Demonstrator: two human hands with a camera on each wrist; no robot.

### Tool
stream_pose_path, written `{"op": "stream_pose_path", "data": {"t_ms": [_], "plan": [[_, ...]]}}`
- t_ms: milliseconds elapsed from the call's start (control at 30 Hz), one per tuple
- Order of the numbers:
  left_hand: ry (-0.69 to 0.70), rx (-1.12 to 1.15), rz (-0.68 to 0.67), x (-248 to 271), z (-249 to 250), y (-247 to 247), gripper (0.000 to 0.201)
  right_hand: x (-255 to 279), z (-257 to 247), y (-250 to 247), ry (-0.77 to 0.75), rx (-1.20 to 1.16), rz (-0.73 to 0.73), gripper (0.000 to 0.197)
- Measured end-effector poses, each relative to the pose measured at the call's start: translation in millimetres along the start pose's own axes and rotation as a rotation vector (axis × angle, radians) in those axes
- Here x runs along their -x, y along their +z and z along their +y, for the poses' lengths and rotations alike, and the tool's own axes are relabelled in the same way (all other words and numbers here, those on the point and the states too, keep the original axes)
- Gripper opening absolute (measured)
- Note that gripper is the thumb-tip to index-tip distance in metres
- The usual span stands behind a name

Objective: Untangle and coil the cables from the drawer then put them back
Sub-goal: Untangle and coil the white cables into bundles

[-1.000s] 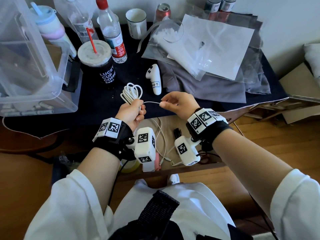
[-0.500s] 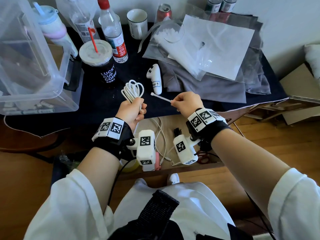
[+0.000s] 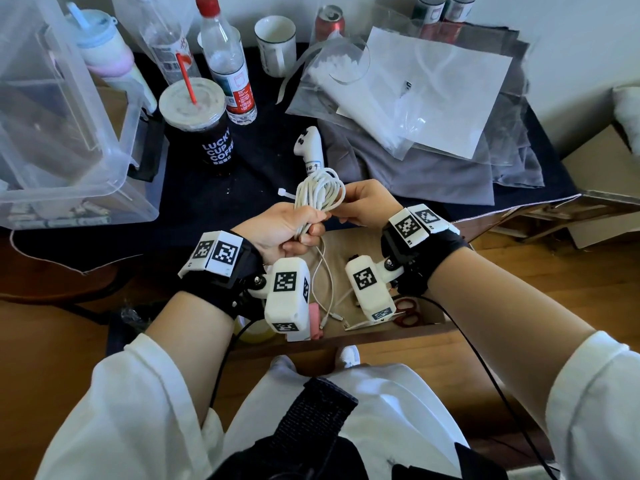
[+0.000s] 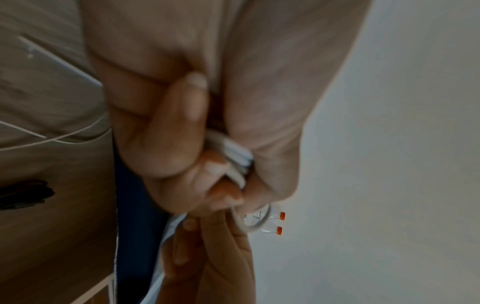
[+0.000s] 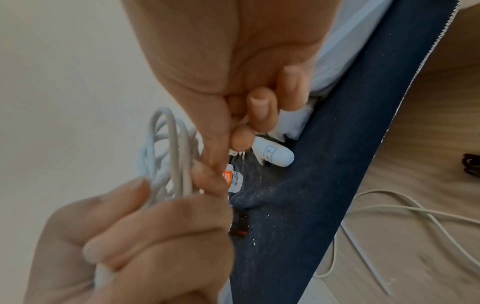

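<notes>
cluttered dark desk behind; over its front edge, left hand (image 3: 282, 230) grips the coiled white cable (image 3: 320, 192), right hand (image 3: 367, 202) pinches a cable tie (image 3: 283, 192): cinch it snug around the waist

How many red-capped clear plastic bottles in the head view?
1: the red-capped clear plastic bottle stands at the table's back, behind the dark coffee cup. The clear bottle left of it shows no cap; others may be hidden.

Dark-clothed table (image 3: 194, 202): clear plastic storage bin (image 3: 69, 140) at left; black lidded coffee cup with red straw (image 3: 204, 133); red-capped water bottle (image 3: 228, 71); white mug (image 3: 275, 43); white handheld controller (image 3: 310, 147); clear plastic bags (image 3: 433, 91) on grey cloth (image 3: 450, 181).
</notes>
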State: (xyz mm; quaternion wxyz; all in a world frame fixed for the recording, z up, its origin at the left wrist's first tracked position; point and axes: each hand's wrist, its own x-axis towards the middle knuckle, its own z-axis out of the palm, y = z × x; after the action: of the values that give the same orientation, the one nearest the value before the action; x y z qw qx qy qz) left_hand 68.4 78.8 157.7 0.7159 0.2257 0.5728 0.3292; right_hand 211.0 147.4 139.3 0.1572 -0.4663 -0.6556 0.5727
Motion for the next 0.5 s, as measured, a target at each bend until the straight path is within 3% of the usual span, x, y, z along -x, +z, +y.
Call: {"op": "stream_pose_path", "data": {"t_ms": [200, 333, 400, 500], "plan": [[0.077, -0.004, 0.053, -1.8, 2.8, -0.1, 0.015, -0.7, -1.9, 0.9, -0.014, -0.040, 0.041, 0.020], [0.087, -0.011, 0.027, -0.6, 5.7, -4.6, 0.016, 0.6, -2.9, 2.7, 0.035, -0.101, -0.037, 0.020], [0.064, -0.021, -0.016, 0.9, 6.0, -3.1, 0.016, 0.3, -4.3, 3.5, 0.072, -0.139, -0.088, 0.010], [0.038, -0.031, -0.051, 1.8, 4.9, 0.1, 0.022, -3.4, -2.6, 3.7, 0.117, -0.158, -0.112, 0.025]]}}
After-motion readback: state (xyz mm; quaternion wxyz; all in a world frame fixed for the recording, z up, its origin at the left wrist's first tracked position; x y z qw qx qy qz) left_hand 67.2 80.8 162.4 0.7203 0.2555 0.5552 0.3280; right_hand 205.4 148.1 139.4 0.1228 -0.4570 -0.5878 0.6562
